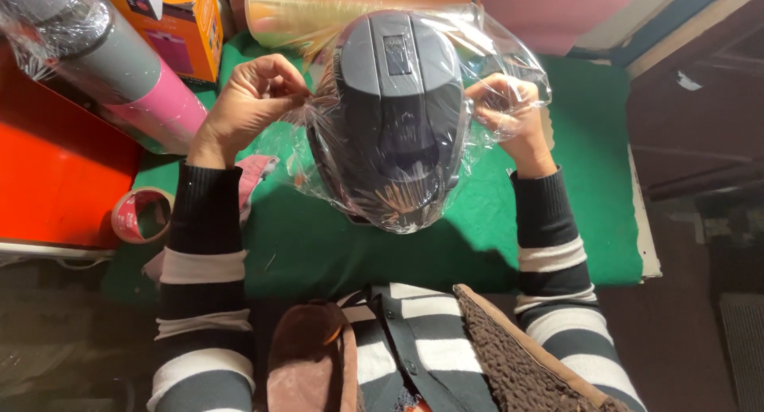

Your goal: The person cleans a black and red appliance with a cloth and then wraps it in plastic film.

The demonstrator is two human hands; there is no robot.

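A dark grey bottle-shaped item [395,109], seen from its lid end, stands over the green cloth [557,213] wrapped in clear plastic film [493,62]. My left hand [247,101] pinches the film at the item's left side, fingers closed on a gathered fold. On the opposite side, my right hand [513,113] grips the film, partly seen through the plastic. Both arms wear black-and-white striped sleeves.
A pink and grey flask [119,70] wrapped in film lies at the left beside an orange box [187,26]. A roll of tape [139,214] sits by a red surface [56,173]. A shiny roll of wrapping film [294,10] lies behind. Brown fabric [509,356] covers my lap.
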